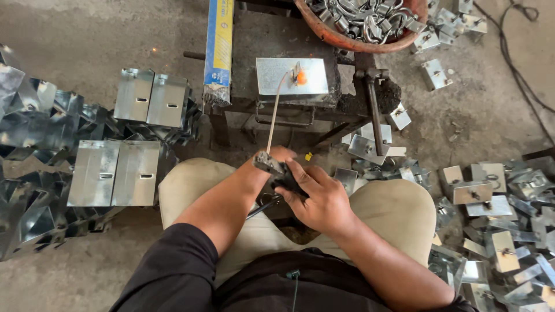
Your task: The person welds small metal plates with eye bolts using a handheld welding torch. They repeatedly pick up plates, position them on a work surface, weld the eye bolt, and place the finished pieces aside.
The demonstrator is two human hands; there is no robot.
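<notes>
Metal plate on bench, both hands clamped on one electrode holder

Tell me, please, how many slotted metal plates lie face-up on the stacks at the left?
4: two side by side at the upper stack, two side by side nearer the knee. Others may be hidden underneath.
</notes>
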